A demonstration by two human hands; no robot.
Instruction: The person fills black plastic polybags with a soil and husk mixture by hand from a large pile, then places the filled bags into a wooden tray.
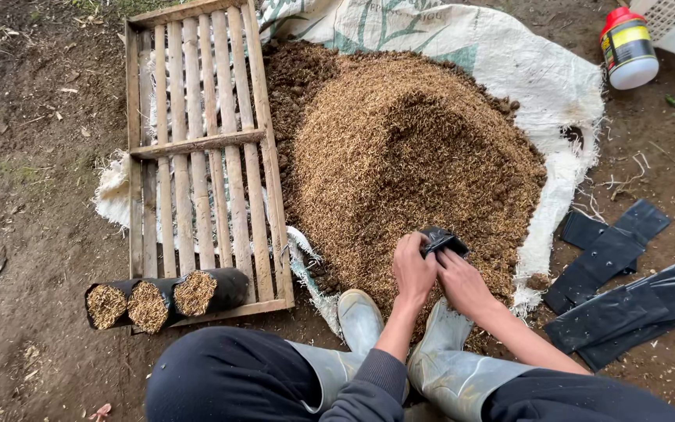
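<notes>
Head view looks down past dark trousers and grey rubber boots (pixel 361 316) to the two hands. The left hand (pixel 413 266) and right hand (pixel 462 283) meet at the near edge of the husk heap (pixel 408 156), both pinching a small black plastic bag (pixel 441 240), crumpled and glossy, its mouth partly spread between the fingers just above the heap. Right of the heap, flat black bags (pixel 623 293) lie loose on the soil. Left of it, three filled black bags (pixel 158 301) lie on their sides at the near end of a wooden slatted frame (pixel 197 148), husk showing at their mouths. The heap rests on a white woven sack (pixel 509 55). Beyond the heap to the right lies a white bottle (pixel 628 48) with a red cap and yellow label.
</notes>
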